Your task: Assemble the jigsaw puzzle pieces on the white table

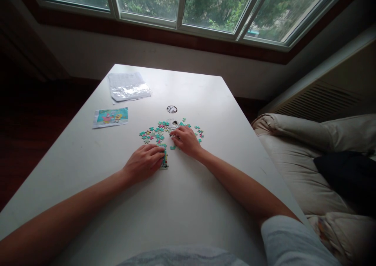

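Note:
On the white table, a narrow joined strip of a jigsaw puzzle (164,162) lies upright in front of me, mostly teal with some yellow. My left hand (145,158) rests with its fingers laid flat over the strip's left side, hiding part of it. Just up and to the right, my right hand (185,141) bends its thumb and fingers around a small puzzle piece (175,136), which is partly covered. Loose teal, pink and yellow puzzle pieces (151,133) spread to the left of that hand. More puzzle pieces (199,132) lie to its right.
A round silvery lid or tin part (172,123) sits among the pieces, with a round dark-rimmed item (172,109) behind it. A cartoon picture sheet (111,117) and a clear plastic bag with papers (129,87) lie at the left. A beige sofa (289,160) stands right of the table (188,88).

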`<state>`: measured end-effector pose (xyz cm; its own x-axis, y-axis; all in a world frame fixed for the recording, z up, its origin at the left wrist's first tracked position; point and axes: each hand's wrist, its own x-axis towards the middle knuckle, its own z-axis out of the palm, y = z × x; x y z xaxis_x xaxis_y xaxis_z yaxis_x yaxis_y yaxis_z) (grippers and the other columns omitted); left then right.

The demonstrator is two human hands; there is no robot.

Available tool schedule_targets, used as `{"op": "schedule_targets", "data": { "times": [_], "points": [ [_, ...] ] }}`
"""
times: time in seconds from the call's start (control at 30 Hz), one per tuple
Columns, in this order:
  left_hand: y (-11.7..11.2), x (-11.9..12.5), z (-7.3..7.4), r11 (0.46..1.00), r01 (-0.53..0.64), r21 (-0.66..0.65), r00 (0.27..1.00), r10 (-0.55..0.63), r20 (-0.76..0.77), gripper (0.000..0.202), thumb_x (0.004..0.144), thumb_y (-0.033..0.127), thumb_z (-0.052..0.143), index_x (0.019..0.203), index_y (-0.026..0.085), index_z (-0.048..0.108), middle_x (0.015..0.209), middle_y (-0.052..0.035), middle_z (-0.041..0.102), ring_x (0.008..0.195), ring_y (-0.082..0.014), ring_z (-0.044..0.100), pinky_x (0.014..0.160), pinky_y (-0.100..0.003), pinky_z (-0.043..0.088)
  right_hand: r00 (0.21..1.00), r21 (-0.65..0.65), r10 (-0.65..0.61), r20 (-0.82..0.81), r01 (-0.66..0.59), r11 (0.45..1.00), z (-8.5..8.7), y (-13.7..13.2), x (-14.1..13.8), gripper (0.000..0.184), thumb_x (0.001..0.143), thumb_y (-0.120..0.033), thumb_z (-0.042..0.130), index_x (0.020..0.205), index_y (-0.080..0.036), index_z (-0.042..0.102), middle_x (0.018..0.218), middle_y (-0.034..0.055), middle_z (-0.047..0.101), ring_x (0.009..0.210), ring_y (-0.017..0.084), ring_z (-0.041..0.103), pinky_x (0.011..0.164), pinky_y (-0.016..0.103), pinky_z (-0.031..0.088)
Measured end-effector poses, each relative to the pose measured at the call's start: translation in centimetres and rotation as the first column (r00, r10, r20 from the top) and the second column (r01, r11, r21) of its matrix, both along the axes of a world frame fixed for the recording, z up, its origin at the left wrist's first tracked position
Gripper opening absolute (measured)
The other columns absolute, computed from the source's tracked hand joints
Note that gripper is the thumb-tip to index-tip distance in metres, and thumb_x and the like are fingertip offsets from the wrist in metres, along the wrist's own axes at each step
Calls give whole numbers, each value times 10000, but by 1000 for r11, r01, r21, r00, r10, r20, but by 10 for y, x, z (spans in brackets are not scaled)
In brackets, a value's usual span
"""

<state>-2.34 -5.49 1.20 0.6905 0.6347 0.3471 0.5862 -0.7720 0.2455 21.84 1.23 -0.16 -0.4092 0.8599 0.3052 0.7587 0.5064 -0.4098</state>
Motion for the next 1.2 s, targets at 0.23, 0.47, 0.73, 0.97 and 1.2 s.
{"op": "schedule_targets", "data": {
  "times": [0.23,0.47,0.73,0.97,1.2],
  "points": [
    [1,0,-2,1000,-22,16,1000,22,-18,227,978,259,522,1115,226,700,1256,-64,693,1172,-224,609,978,-407,481,997,22,-33,73,31,999,-8,26,-18,255,949,-338,618,1172,-247,702,1016,81,630,998,250,522,922,376,406],
    [2,0,-1,1000,-28,2,999,28,-21,235,979,247,512,1123,225,696,1276,-61,683,1182,-224,604,987,-413,481,991,40,-75,108,71,997,-8,38,-30,239,955,-364,607,1135,-244,707,1002,83,624,1011,257,511,935,385,396],
    [1,-2,-1,999,-36,-12,999,35,-38,240,981,245,506,1135,222,688,1289,-57,678,1184,-231,604,1001,-417,474,995,-27,13,101,-10,1000,-1,36,-33,189,916,-212,637,1042,-297,750,975,70,590,979,243,505,910,362,398],
    [2,-4,-3,999,-38,-21,999,37,-36,241,962,235,532,1152,217,680,1298,-62,672,1184,-236,605,1013,-424,466,996,0,-21,85,21,1000,0,27,-27,205,918,-268,653,1114,-268,714,998,77,590,989,253,496,915,372,396],
    [2,-3,-3,1000,-12,-18,1000,12,-28,242,952,229,542,1154,212,675,1296,-65,671,1193,-238,600,1029,-418,461,987,-31,64,150,-60,998,5,25,-28,101,947,-273,628,999,-259,713,1027,82,578,1033,253,481,937,369,367]
  ]
}}
